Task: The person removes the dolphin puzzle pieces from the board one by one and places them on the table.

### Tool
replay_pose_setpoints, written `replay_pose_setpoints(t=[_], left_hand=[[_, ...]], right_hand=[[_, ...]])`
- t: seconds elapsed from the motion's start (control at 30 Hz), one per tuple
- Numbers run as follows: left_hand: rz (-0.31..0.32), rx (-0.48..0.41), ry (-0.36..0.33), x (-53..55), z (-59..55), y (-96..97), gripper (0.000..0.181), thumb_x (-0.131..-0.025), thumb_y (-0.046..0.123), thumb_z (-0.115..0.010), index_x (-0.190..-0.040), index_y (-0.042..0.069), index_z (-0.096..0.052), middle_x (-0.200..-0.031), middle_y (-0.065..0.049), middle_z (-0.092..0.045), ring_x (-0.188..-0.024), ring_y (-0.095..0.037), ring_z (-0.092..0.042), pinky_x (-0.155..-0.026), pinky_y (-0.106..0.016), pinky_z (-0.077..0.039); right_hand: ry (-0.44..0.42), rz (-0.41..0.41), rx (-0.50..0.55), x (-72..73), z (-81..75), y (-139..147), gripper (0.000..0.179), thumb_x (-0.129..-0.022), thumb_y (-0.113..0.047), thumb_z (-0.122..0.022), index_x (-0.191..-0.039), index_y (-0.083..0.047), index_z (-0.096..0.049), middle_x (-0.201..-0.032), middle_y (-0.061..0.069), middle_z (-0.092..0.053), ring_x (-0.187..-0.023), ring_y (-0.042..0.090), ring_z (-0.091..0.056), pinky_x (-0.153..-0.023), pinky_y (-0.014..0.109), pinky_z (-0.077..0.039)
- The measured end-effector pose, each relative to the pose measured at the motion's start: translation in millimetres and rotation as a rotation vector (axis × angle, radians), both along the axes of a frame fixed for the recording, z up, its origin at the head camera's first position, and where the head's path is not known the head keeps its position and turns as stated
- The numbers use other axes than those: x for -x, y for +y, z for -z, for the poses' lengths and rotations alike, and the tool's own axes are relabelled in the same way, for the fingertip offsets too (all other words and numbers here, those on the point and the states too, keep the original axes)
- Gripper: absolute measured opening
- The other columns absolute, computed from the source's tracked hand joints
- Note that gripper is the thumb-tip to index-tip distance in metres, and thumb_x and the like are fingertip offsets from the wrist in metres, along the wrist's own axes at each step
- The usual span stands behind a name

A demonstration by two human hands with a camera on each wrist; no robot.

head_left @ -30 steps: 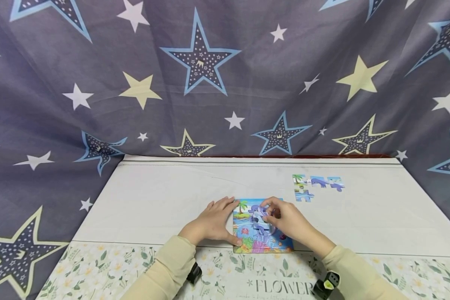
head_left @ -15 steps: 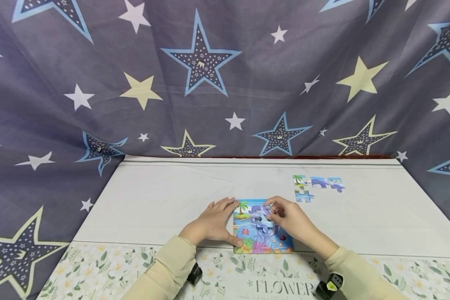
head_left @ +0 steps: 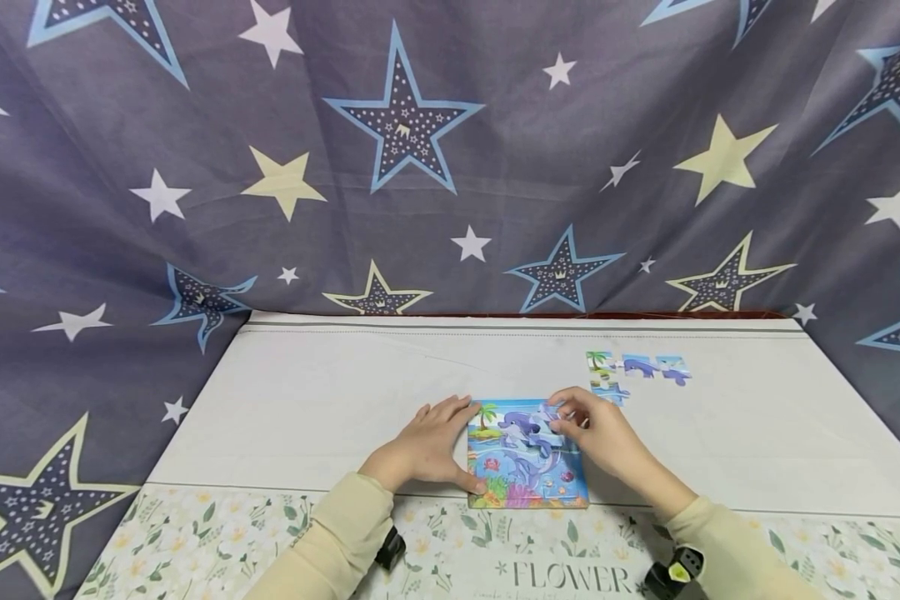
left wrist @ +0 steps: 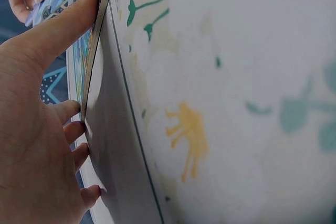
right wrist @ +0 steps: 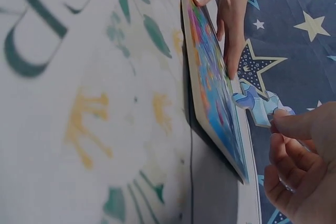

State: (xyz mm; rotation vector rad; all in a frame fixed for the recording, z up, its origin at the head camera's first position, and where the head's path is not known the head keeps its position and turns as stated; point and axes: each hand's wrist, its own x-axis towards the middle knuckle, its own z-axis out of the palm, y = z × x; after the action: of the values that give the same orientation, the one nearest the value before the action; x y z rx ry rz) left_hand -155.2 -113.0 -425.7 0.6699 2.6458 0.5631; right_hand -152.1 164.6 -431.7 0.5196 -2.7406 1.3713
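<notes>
A square jigsaw puzzle [head_left: 510,492] with dolphins, a palm tree and a crab lies near the table's front. At its left side my left hand [head_left: 427,446] is spread, thumb on the lower left corner and fingers along the edge. My right hand [head_left: 603,433] pinches a blue and purple puzzle piece [right wrist: 257,107] between thumb and fingers. In the right wrist view that piece is lifted off the puzzle's face. From the head view it overlaps the puzzle's upper right part.
Several loose puzzle pieces [head_left: 640,367] lie farther back on the right of the white table [head_left: 330,392]. Along the front runs a flower-printed strip [head_left: 450,542]. A grey curtain with stars [head_left: 450,167] hangs behind the table.
My right hand has moved to the right with the puzzle piece, showing more of the dolphin picture beneath. The left hand has stayed in place.
</notes>
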Motion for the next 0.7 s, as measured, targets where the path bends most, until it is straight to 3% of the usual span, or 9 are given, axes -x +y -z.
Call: replay_pose_setpoints(t=[0.7], left_hand=[[-0.005,0.003,-0.003,0.3,0.8,0.2,0.116,-0.068,0.059,-0.084,-0.158,0.012,-0.026,-0.163,-0.008,-0.021,-0.15,-0.027,-0.016,-0.121,-0.053,-0.008]], right_hand=[[0.036,0.086,0.007,2.3,1.6,36.0,0.024,-0.086,0.002,-0.073,-0.108,-0.002,-0.067,-0.082,0.002,-0.066,-0.067,0.011,-0.057,-0.059,0.024,-0.05]])
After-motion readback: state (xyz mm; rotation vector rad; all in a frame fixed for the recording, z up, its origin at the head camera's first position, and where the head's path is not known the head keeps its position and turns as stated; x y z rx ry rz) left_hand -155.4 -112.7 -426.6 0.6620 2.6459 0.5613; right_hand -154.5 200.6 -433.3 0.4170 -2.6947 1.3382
